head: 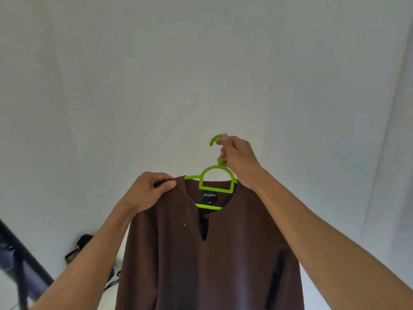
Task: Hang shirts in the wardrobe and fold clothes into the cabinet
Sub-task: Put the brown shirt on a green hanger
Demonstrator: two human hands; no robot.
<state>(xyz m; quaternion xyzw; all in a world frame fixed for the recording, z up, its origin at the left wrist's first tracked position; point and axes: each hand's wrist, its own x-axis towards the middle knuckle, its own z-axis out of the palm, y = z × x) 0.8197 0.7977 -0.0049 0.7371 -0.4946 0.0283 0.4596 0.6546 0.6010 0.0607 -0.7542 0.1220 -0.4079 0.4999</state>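
Head view: brown shirt [207, 260] hangs on a green hanger [215, 183], held up in front of a plain pale wall [156, 74]. Right hand [238, 161] grips the hanger's neck just below the hook, fingers curled round it. Left hand [148, 190] pinches the shirt's shoulder seam, thumb on top of the fabric. Neck label faces the camera; collar placket hangs open. Dark bag [77, 248] lies low left, near a dark frame [26, 260].

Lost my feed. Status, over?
Right hand grips green hanger neck. Left hand pinches brown shirt shoulder. No wardrobe in view.
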